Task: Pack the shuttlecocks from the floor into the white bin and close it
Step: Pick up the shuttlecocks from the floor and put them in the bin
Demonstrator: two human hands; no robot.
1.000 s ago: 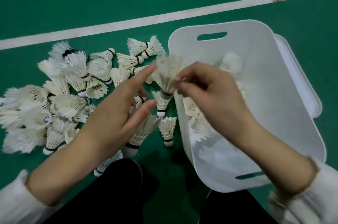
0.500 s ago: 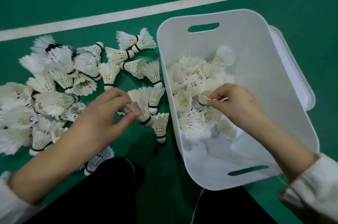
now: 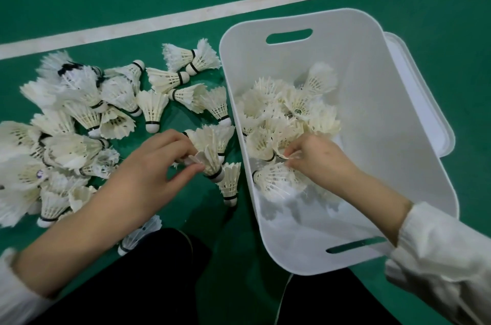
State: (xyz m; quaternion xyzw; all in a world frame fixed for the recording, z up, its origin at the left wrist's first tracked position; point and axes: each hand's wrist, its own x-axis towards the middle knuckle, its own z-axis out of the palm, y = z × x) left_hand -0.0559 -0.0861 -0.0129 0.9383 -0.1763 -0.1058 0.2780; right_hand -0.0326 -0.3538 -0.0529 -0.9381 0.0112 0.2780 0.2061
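Note:
Several white feather shuttlecocks [image 3: 79,117] lie in a heap on the green floor at the left. The open white bin [image 3: 393,117] stands to the right with a pile of shuttlecocks [image 3: 287,112] inside. My left hand [image 3: 156,165] pinches a shuttlecock [image 3: 210,162] by its feathers, just left of the bin's wall. My right hand [image 3: 316,157] is down inside the bin, fingertips closed on a shuttlecock feather edge among the pile. The bin's lid [image 3: 425,101] lies flat beneath the bin's right side, mostly hidden.
A white court line [image 3: 186,16] crosses the floor behind the heap and bin. My dark trouser legs [image 3: 148,279] fill the bottom centre, with one shuttlecock [image 3: 138,234] beside the left knee. Green floor lies right of the bin.
My right hand carried a shuttlecock from above the bin's edge down into the bin. My left hand dropped to the floor and closed on a shuttlecock near the bin wall.

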